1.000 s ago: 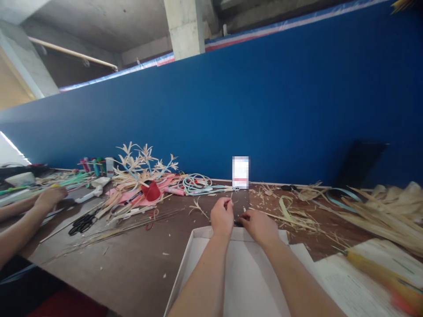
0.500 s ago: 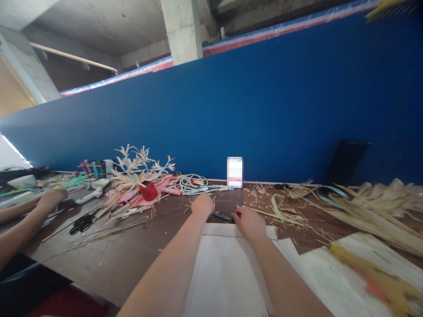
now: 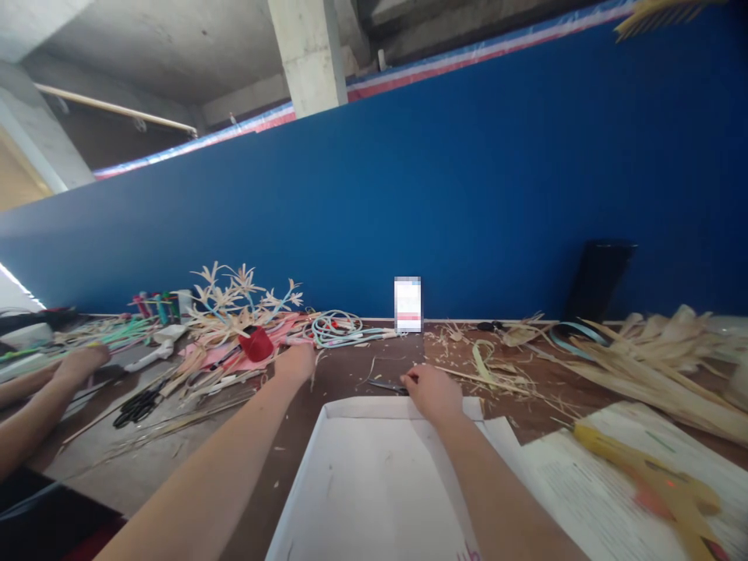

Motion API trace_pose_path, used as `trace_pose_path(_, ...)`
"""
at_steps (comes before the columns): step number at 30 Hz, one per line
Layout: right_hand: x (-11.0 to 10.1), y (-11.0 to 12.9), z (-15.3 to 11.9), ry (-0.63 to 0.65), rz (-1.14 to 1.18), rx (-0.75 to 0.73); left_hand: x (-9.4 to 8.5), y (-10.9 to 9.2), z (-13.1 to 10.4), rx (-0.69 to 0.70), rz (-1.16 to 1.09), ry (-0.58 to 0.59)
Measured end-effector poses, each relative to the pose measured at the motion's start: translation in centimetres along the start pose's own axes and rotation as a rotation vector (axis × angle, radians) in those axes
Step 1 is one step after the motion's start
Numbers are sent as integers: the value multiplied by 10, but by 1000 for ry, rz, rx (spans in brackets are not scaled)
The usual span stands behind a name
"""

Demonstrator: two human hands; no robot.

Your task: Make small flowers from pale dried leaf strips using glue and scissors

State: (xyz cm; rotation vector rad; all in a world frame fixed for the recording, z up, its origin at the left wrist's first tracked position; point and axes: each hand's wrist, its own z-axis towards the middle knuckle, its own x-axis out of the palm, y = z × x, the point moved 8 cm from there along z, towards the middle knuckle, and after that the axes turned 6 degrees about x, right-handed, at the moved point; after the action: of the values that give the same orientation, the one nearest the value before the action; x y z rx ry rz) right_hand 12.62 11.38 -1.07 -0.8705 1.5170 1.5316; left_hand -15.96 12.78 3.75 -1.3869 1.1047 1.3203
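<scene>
My left hand (image 3: 295,365) is over the table beside a red pot (image 3: 255,343) and pink paper. Its fingers are curled and mostly hidden, with a thin pale strip (image 3: 315,365) showing at their right side. My right hand (image 3: 433,392), fingers closed, rests at the far edge of a shallow white box lid (image 3: 356,467). A pair of scissors (image 3: 386,386), with narrow dark blades pointing left, sticks out from it; the handles are hidden. Between the hands a curly pale strand (image 3: 374,366) lies on the tabletop.
Pale straw flowers (image 3: 234,292) stand behind the pot, near coiled light-blue cord (image 3: 336,329). Black scissors (image 3: 137,405) lie left. A phone (image 3: 407,305) leans on the blue partition. Dried husks (image 3: 672,374) and a yellow glue gun (image 3: 648,467) are right. Another person's hand (image 3: 82,362) is far left.
My left hand has moved left, away from the scissors, toward the red pot. A thin strand now shows on the table where it was. My right hand stays at the box edge.
</scene>
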Motion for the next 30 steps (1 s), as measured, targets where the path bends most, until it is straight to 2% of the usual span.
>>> trace_pose_path(2,0,-1,1,26,19,8,-5,4,-1,-4,-21,-30)
trace_pose_path(4,1,-2,2,50,34,16,-2,-2,-1,18,-73,-29)
trace_pose_path(9,3,-4,3,61,43,20,19,-35,-3,88,-201,39)
trace_pose_path(13,3,-5,3,45,44,25,26,-54,-2,93,-213,21)
trace_pose_path(20,4,-5,2,29,28,13,32,-56,2,50,-151,-6)
trace_pose_path(26,2,-4,1,28,12,26,19,-53,-2,95,-99,-30)
trace_pose_path(30,1,-3,1,22,6,22,-1,-62,-11,164,-45,-139)
